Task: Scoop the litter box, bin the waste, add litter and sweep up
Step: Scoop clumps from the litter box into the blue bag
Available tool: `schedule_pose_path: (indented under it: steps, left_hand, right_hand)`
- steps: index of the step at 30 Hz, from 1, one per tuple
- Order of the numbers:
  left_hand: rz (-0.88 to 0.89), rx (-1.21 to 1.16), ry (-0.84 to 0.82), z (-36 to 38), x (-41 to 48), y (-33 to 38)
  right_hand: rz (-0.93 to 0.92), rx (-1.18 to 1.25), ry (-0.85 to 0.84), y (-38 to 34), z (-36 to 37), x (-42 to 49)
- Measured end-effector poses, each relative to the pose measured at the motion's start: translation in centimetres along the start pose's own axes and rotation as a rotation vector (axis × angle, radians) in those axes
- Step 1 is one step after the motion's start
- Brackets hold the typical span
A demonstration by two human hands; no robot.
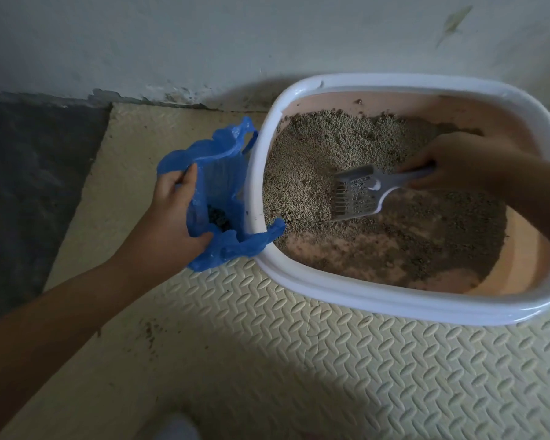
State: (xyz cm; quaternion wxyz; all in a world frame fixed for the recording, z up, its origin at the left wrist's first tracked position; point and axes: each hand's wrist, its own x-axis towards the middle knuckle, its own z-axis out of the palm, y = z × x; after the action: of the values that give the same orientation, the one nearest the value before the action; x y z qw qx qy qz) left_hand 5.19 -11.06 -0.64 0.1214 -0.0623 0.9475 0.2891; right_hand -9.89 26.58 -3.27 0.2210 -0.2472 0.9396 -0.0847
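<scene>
A litter box with a white rim [356, 292] and pink inside stands on the mat against the wall. Grey-brown litter [324, 147] is heaped toward its far left, and the pink bottom shows at the near side. My right hand [451, 161] grips the handle of a grey slotted scoop [356, 193], whose blade rests on the litter. My left hand [175, 214] holds a blue plastic bag [223, 173] open beside the box's left rim. Dark clumps [218, 217] lie inside the bag. One bag handle drapes over the box rim.
A cream embossed foam mat [299, 360] covers the floor, with scattered litter crumbs [150, 331] near my left forearm. A dark floor patch [29, 185] lies to the left. The white wall [235, 36] runs right behind the box.
</scene>
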Motion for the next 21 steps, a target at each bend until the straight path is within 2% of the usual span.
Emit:
schedule_pose_path:
  steps: [11, 16, 21]
  left_hand:
    - [-0.011, -0.004, 0.01, -0.4, 0.0, -1.4]
    - [-0.03, -0.018, 0.019, -0.6, 0.0, -1.6]
    - [-0.022, -0.024, 0.012, -0.3, 0.0, -1.2]
  right_hand:
    - [-0.115, 0.192, -0.057, -5.0, 5.2, 4.2]
    - [-0.135, 0.022, -0.128, -4.6, 9.1, 2.3]
    - [-0.123, 0.05, -0.097, -4.3, 10.2, 2.1]
